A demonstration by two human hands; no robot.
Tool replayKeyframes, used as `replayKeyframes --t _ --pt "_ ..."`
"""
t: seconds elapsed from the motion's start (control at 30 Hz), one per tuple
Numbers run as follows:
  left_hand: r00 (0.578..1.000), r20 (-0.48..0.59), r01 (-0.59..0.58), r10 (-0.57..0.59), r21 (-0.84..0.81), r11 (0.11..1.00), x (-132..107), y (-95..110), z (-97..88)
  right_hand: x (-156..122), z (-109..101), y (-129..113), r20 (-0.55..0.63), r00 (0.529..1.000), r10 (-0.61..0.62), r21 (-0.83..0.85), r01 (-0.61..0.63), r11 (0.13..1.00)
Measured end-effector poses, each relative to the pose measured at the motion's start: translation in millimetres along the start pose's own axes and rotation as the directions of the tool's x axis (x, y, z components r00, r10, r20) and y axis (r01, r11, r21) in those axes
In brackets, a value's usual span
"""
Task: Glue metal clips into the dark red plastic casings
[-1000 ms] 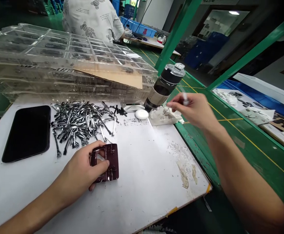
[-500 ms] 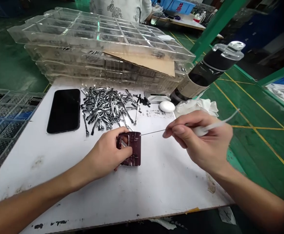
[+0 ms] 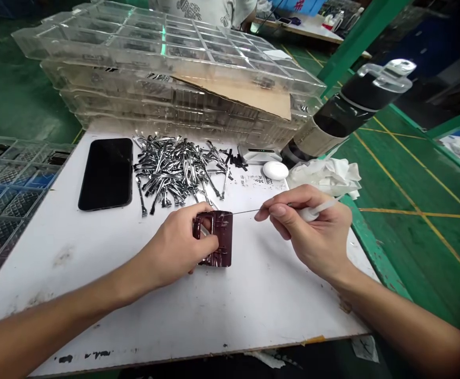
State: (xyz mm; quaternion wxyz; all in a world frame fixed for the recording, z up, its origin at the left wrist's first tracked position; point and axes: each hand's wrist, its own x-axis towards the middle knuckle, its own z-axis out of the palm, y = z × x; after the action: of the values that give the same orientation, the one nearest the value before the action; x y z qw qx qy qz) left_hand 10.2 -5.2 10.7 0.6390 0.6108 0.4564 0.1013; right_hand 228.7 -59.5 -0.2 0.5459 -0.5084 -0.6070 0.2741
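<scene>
My left hand [image 3: 186, 237] is closed on a dark maroon, glossy plastic part [image 3: 224, 239] with a rectangular opening, tilted just above the white table. In my right hand [image 3: 303, 223], pinched between thumb and fingers, is a small white dropper bottle [image 3: 309, 212] with a long thin needle tip [image 3: 245, 212]. The needle reaches left to the upper part of the maroon piece; whether it touches cannot be made out. Behind the left hand lies a pile of small chrome strips [image 3: 178, 168] with black ends.
A black phone [image 3: 106, 173] lies left of the pile. Stacked clear compartment trays [image 3: 182, 63] with cardboard [image 3: 237, 95] stand at the back. To the right are a white oval case [image 3: 275, 170], crumpled tissue [image 3: 328, 176] and a dark tumbler [image 3: 342, 116]. A person's shirt [image 3: 202, 10] shows behind.
My right hand has moved left, bringing the needle tip in over the maroon part's upper area. My left hand keeps its hold. The whole view has shifted slightly.
</scene>
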Motion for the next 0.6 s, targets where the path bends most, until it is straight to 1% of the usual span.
replayKeyframes --t 0.17,0.23,0.3,0.37,0.47,0.6 --pt "1.000 0.011 -0.007 0.007 -0.010 1.000 -1 1 -0.5 2 -2 -2 -0.045 0.999 -0.029 0.065 0.032 0.997" --pt "1.000 0.014 -0.016 0.017 -0.021 1.000 -2 1 -0.9 1 -3 -1 -0.040 0.998 -0.037 0.085 0.040 0.996" --pt "1.000 0.008 -0.014 0.014 -0.026 1.000 -2 0 -1.2 -2 -6 0 0.008 1.000 -0.028 0.121 0.027 0.992" --pt "1.000 -0.004 -0.010 0.010 -0.020 1.000 -2 0 -1.3 -6 -7 2 0.084 0.996 -0.010 0.149 -0.002 0.989" --pt "1.000 -0.020 -0.014 0.014 -0.004 1.000 -1 -1 -0.9 -13 -6 3 0.177 0.984 -0.011 0.138 -0.014 0.990" --pt "1.000 -0.014 -0.022 0.022 -0.008 1.000 0 0 -0.3 -15 -1 2 0.218 0.975 -0.044 0.109 0.020 0.994"
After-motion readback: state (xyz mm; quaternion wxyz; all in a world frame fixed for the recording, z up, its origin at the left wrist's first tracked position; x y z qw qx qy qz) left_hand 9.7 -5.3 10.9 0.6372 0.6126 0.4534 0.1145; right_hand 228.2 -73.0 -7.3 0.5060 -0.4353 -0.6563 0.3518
